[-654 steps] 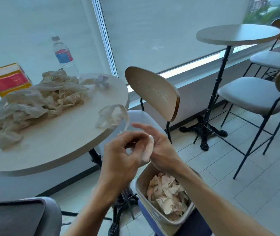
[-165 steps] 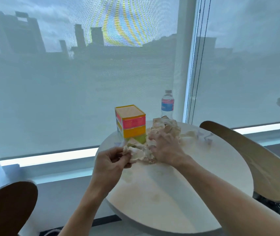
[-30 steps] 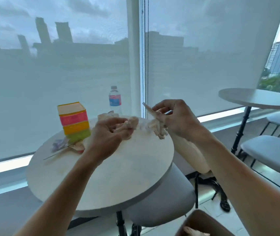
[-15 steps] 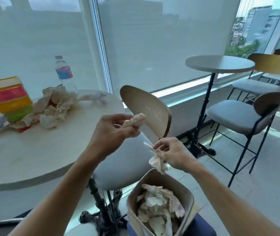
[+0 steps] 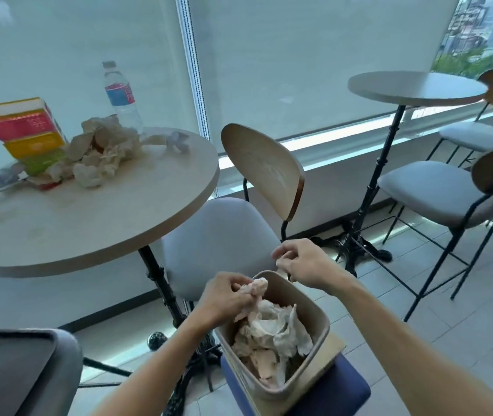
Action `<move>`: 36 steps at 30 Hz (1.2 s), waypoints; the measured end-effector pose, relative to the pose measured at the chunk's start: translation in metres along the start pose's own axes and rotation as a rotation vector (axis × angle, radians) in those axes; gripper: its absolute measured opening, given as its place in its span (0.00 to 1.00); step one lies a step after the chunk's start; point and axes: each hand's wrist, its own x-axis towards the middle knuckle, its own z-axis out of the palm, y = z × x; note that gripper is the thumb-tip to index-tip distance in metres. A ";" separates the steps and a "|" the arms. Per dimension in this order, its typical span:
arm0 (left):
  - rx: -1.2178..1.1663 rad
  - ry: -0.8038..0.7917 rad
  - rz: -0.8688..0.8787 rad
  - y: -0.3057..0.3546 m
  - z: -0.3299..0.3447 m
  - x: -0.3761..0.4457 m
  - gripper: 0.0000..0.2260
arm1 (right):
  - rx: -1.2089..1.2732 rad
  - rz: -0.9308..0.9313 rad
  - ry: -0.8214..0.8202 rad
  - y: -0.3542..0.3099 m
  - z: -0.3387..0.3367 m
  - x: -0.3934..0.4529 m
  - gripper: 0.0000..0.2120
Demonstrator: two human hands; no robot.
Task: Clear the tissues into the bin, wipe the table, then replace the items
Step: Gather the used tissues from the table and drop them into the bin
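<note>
A beige bin point(image 5: 320, 326), well filled with crumpled tissues point(image 5: 272, 334), stands on a blue stool point(image 5: 330, 394) below me. My left hand point(image 5: 225, 298) grips a crumpled tissue wad point(image 5: 254, 288) just over the bin's near-left rim. My right hand point(image 5: 302, 262) hovers over the far rim with fingers curled, pinching a small tissue scrap point(image 5: 282, 271). A pile of used tissues point(image 5: 104, 153) lies on the round table point(image 5: 89, 223) at the left.
On the table stand a coloured box stack point(image 5: 26, 130), a water bottle point(image 5: 119, 94) and small paper flowers point(image 5: 177, 141). A grey chair point(image 5: 224, 235) sits between table and bin. A second table point(image 5: 416, 88) and more chairs point(image 5: 437, 190) are at the right, a dark seat point(image 5: 14, 370) bottom left.
Both hands have dropped from table height to the bin. The left hand's wad now sits at the bin's rim, and most of the right hand's tissue is gone from it.
</note>
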 end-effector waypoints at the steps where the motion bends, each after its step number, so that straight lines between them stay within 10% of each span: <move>1: 0.033 -0.019 -0.026 -0.006 0.005 0.000 0.15 | 0.008 -0.019 -0.007 -0.006 0.000 -0.001 0.07; 6: 0.093 -0.013 -0.037 -0.011 -0.008 -0.006 0.24 | 0.013 -0.099 -0.053 -0.038 0.005 0.001 0.06; 20: 0.072 0.406 0.169 0.057 -0.216 -0.065 0.06 | 0.089 -0.418 -0.043 -0.199 0.037 0.058 0.05; 36: 0.176 0.760 -0.102 -0.064 -0.407 0.004 0.20 | 0.027 -0.531 -0.078 -0.326 0.154 0.119 0.06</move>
